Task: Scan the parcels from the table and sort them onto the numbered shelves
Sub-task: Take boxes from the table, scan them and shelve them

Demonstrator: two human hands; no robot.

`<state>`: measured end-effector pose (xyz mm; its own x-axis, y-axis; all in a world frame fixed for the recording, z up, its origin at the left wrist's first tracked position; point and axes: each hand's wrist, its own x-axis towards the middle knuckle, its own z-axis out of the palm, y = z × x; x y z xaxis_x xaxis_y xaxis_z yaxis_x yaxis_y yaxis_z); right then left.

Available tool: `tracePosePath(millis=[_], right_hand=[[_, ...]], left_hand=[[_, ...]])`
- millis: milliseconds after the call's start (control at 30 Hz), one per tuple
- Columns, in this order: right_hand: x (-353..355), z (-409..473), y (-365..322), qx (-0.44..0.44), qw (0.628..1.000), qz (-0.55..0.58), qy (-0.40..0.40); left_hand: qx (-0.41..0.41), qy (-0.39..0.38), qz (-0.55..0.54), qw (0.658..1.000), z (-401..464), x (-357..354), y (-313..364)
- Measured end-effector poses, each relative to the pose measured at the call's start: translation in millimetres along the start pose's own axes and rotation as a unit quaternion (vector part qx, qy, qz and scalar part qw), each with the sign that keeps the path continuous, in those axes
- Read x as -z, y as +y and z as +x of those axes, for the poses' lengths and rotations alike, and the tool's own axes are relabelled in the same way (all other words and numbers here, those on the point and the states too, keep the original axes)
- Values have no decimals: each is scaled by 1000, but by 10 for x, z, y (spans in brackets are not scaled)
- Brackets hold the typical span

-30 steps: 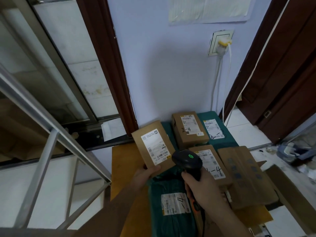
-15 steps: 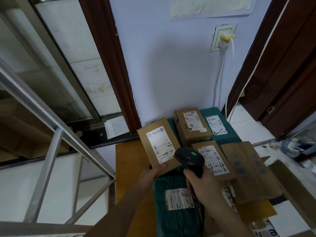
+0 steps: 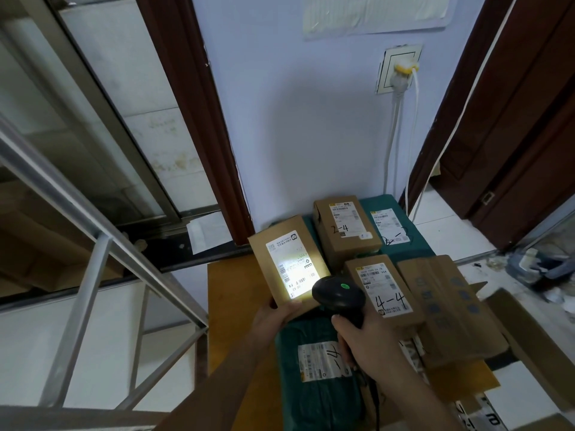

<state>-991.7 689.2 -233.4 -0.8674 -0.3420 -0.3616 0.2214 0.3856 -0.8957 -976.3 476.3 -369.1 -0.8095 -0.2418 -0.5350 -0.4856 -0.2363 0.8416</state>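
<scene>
My left hand (image 3: 273, 315) grips the lower edge of a flat brown cardboard parcel (image 3: 287, 259), tilted up over the table with its white label facing me. My right hand (image 3: 367, 340) holds a black barcode scanner (image 3: 337, 295) with a green dot on top, aimed at that label; a bright patch of light falls on the label. Other parcels lie on the wooden table (image 3: 230, 306): a brown box marked 2-4 (image 3: 343, 231), a brown box marked 4-4 (image 3: 384, 290), a green bag (image 3: 395, 231) at the back and a green bag (image 3: 317, 377) under my hands.
A flattened cardboard box (image 3: 448, 309) lies at the table's right side. A grey metal rack frame (image 3: 81, 275) stands on the left. Cables hang from a wall socket (image 3: 399, 70) behind the table. A dark wooden door (image 3: 513, 135) is on the right.
The scanner's light now shines on the held parcel's label; earlier it was dark. The parcel and both hands sit slightly higher and further right in view as my head moved.
</scene>
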Motion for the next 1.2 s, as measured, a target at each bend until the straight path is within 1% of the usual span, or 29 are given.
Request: tracePosePath(millis=[133,267,400,533,700,767,900,1100,1200], right_hand=[[-5,-2,29,0,1000,2,2],[-11,-2,57,-6,1000,12,4],[-15,-28,60,-7,1000,-3,10],[-42,-69,29,14,999,-49,13],[-106,-123,-33,37,994,-101,34],[-138,-139,-45,33,994,-98,39],[-208,-187,-70,23,995,-88,43],[-366,-258,-67,-23,996,-80,39],[-459,-296,-72,-26,994,-91,46]], left_hand=[[0,-3,1,1000,-2,-35,5],[6,10,-15,1000,-7,-55,27],[10,12,-2,1000,-33,-40,36],[-5,16,-1,1000,-60,-26,38],[-23,24,32,999,-134,9,89],[-24,37,33,998,-123,39,90],[-21,37,35,999,-146,121,85],[-37,27,41,998,-212,261,71],[-46,12,47,998,-262,337,69]])
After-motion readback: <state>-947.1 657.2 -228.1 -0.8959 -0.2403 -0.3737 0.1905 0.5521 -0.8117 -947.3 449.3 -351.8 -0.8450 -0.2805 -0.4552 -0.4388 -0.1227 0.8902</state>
